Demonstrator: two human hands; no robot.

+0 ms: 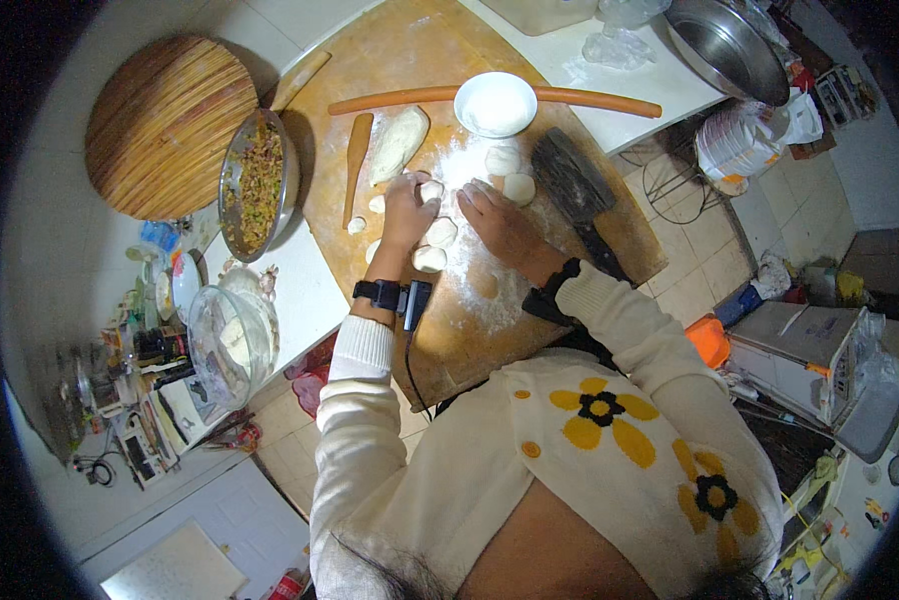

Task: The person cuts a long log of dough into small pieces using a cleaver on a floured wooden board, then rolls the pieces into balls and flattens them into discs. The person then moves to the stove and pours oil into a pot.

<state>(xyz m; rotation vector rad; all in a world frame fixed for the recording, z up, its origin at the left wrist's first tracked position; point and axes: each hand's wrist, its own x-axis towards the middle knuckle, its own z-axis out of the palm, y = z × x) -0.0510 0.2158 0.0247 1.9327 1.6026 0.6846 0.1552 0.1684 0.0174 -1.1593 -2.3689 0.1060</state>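
My left hand (410, 208) has its fingers and thumb around a small piece of dough (431, 191) over the floured wooden board (449, 34). Cut dough pieces (441, 232) lie beside and below that hand, and a long lump of dough (401, 144) rests just beyond it. Palm down, my right hand (498, 221) is on the flour; its fingers show no object, though the underside is hidden. Two dough rounds (519, 189) sit near its knuckles. A slim wooden rolling pin (357, 172) lies left of the dough lump.
A long rolling pin (607, 100) runs behind a white bowl (458, 120) of flour. A dark cleaver (573, 176) lies at right. On the left stand a metal bowl (290, 176) of chopped filling, a round slatted board (168, 127) and a glass bowl (208, 390) with dough.
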